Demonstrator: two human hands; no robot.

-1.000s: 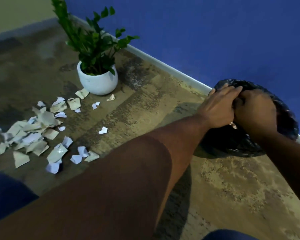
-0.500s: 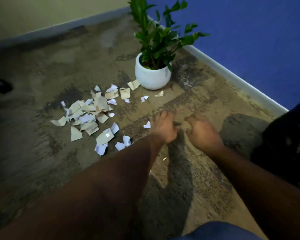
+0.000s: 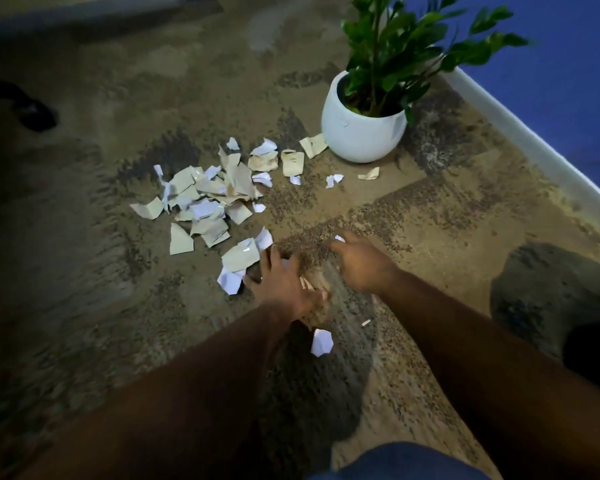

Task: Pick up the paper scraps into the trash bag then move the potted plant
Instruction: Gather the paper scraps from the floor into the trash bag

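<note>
Both hands are reaching onto the carpet (image 3: pixel 447 216): left hand (image 3: pixel 284 282) is pressing spread fingers on scraps at the paper scraps (image 3: pixel 215 199) pile's 5 o'clock edge; right hand (image 3: pixel 361 261), fingers loose, is touching one scrap. Potted plant (image 3: pixel 364 133) is standing at 1 o'clock of the pile, touching a scrap. Baseboard (image 3: pixel 534 147) is running behind it.

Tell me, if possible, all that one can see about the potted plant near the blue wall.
The potted plant stands upright on the mottled brown carpet, close to the white baseboard of the blue wall. Its pot is round, white and smooth, perhaps glazed ceramic, narrower at the rim. Several stems with glossy dark green leaves rise from it; the top is cut off by the frame. A tan paper scrap lies against its left base. Neither hand touches it.
</note>
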